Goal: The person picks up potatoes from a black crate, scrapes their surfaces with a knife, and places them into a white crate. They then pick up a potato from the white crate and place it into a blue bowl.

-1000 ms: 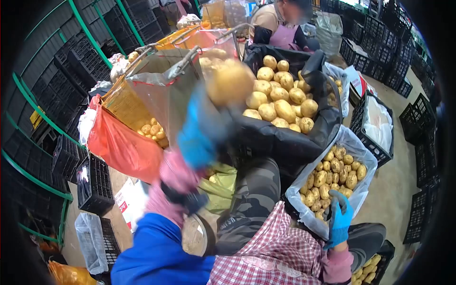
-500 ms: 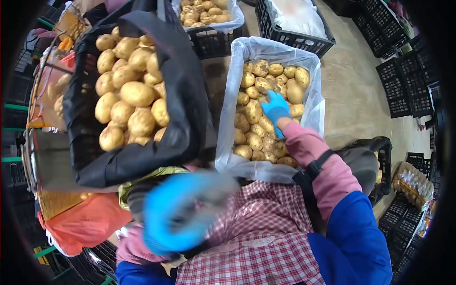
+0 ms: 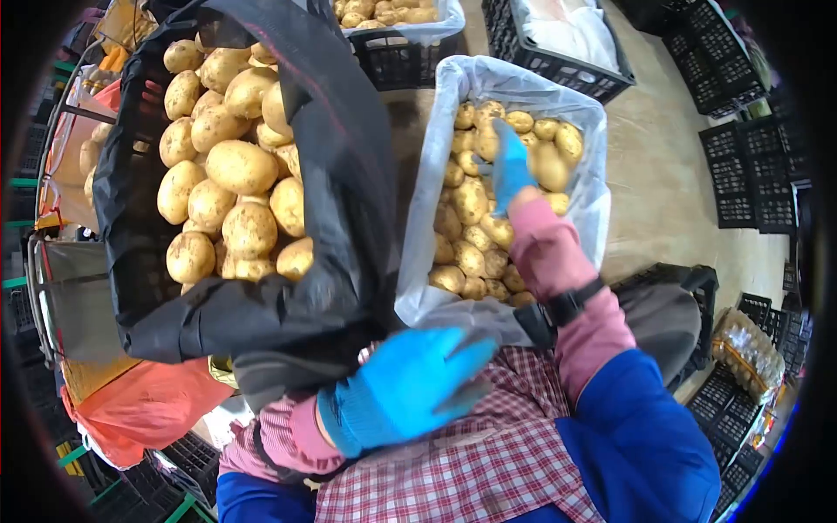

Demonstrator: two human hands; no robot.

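Observation:
My right hand, in a blue glove with greyish fingertips, is over the potatoes in a crate lined with translucent plastic. Its fingers are spread and touch the upper potatoes; none is clearly gripped. In front of my checked apron, my left hand, gloved the same way, is open with its fingers stretched to the right. Motion blurs those fingertips, and nothing shows in them. Left of the lined crate, a black crate with a dark cloth liner holds larger-looking potatoes.
Behind stand another lined crate of potatoes and a black crate with white plastic. Black crates line the right side. A red bag hangs at lower left, and a bagged bundle lies at right.
My left hand has moved right and now shows stretched fingers instead of a blur. My right hand has turned, its fingers pointing farther up. The view has shifted slightly.

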